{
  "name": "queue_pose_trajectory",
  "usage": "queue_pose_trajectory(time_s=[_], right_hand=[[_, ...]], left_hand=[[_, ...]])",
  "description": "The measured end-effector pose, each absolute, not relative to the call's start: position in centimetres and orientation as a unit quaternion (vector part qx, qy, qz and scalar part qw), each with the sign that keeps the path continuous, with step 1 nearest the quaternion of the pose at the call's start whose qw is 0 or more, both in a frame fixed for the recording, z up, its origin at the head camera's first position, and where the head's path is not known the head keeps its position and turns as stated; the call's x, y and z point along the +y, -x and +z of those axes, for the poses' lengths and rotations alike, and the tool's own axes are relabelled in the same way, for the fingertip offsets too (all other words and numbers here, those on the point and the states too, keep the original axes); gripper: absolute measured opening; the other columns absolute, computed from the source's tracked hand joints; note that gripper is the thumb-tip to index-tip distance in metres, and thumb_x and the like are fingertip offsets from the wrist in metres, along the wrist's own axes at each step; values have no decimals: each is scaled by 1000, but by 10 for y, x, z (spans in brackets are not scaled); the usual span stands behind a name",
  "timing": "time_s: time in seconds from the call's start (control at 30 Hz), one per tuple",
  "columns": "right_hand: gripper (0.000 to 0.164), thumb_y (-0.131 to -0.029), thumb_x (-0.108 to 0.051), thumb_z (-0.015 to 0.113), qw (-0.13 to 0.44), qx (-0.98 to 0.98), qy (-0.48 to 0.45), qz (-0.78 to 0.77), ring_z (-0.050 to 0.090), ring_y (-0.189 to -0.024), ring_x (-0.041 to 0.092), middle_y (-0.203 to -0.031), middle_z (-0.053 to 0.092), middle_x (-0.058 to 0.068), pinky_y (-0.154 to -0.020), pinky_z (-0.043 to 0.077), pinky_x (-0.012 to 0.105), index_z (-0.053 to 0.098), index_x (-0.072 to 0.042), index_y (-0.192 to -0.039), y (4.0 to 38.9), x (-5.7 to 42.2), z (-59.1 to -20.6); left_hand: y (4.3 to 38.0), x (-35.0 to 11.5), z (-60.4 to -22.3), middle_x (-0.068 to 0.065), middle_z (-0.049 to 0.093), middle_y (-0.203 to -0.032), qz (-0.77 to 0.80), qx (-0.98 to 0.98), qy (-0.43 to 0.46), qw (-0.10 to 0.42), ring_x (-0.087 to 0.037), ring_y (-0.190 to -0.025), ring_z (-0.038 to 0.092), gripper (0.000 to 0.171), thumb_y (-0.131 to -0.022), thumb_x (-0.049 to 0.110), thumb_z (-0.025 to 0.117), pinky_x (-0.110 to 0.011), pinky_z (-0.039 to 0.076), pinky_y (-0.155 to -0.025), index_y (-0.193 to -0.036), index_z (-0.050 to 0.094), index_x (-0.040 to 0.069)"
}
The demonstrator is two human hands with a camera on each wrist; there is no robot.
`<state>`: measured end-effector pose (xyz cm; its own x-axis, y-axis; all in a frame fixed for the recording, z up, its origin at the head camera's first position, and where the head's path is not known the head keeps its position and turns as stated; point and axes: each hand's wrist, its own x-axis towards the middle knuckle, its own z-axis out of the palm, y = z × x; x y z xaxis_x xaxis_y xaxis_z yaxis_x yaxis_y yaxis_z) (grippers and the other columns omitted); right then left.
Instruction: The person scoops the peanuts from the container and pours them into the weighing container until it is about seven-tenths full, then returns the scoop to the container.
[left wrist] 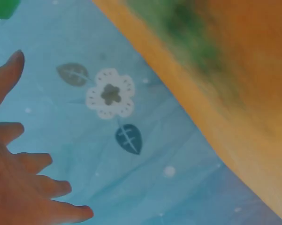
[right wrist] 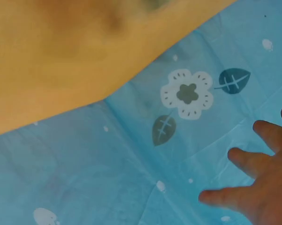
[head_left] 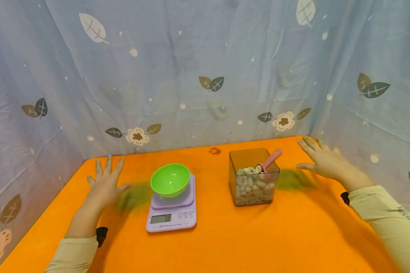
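Observation:
My left hand (head_left: 104, 187) is spread with fingers apart, left of a lilac kitchen scale (head_left: 172, 220). It holds nothing; the left wrist view shows its fingers (left wrist: 37, 187) straight. On the scale's platform sits a bright green bowl (head_left: 171, 180), and the display (head_left: 161, 218) appears to read 3.8. Off to the right, my right hand (head_left: 327, 161) is likewise spread and bare, its fingers (right wrist: 248, 161) extended in the right wrist view. Between the hands, nearer the right one, stands a clear brown-tinted square container (head_left: 233, 170) part-filled with pale, nut-like pieces (head_left: 254, 189). A pink scoop (head_left: 271, 159) leans in it, handle upward.
An orange cloth (head_left: 212, 242) covers the table, with blurred green patches near each hand. Blue curtains (head_left: 177, 76) printed with leaves and flowers hang behind the table and on both sides. A small dark ring-shaped mark (head_left: 215, 151) shows near the back edge.

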<state>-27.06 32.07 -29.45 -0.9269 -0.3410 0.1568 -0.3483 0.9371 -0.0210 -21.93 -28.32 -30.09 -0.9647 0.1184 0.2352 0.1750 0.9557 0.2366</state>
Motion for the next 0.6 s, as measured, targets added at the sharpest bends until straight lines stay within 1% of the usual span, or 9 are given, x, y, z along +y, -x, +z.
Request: queue_pose_trajectory(time_s=[0.07,0.13,0.23,0.33,0.5,0.53,0.6], right_hand=[[85,-94,-48,59,81,-980,-181,27,14,-137,56,-154,17,29,-92,14,85,22,3,-152,270,318,-295],[84,-94,-47,61,96,-977,-188,33,19,-135,56,-153,21,29,-93,20,82,25,4,-150,268,315,-295],[80,-92,-41,65,132,-969,-204,48,26,-133,54,-150,30,29,-93,26,80,30,5,-148,265,311,-293],[77,-90,-34,69,159,-959,-225,67,31,-131,53,-145,37,30,-93,30,77,34,6,-146,263,306,-289],[74,-92,-25,69,147,-944,-244,167,36,-127,53,-142,39,33,-99,32,69,33,10,-145,258,297,-284],[72,-93,-23,68,146,-938,-250,191,39,-125,52,-141,40,33,-98,34,68,32,11,-145,257,295,-285],[69,-93,-16,67,143,-922,-266,240,46,-120,51,-139,42,33,-93,41,66,31,11,-145,256,291,-286]], left_hand=[[218,-280,-298,-37,-4,-153,-137,-982,77,108,-63,-133,-12,85,-92,28,67,-86,-1,-92,-153,17,-2],[216,-275,-294,-37,-4,-153,-149,-979,84,110,-63,-133,-13,86,-92,28,67,-86,0,-92,-154,15,0],[213,-266,-288,-36,-2,-154,-159,-976,94,118,-61,-135,-12,86,-92,28,67,-86,2,-92,-155,13,4],[209,-252,-281,-36,1,-154,-164,-972,106,129,-60,-136,-10,84,-93,26,66,-85,5,-94,-155,14,3],[199,-215,-275,-34,7,-155,-213,-956,133,149,-57,-139,-4,79,-94,21,65,-78,7,-102,-153,18,-3],[197,-206,-274,-33,7,-155,-231,-952,136,147,-55,-140,-3,78,-95,21,64,-76,7,-104,-153,18,-4],[193,-188,-273,-28,7,-157,-268,-945,133,135,-49,-142,-1,77,-96,23,63,-71,8,-109,-153,17,-2]])
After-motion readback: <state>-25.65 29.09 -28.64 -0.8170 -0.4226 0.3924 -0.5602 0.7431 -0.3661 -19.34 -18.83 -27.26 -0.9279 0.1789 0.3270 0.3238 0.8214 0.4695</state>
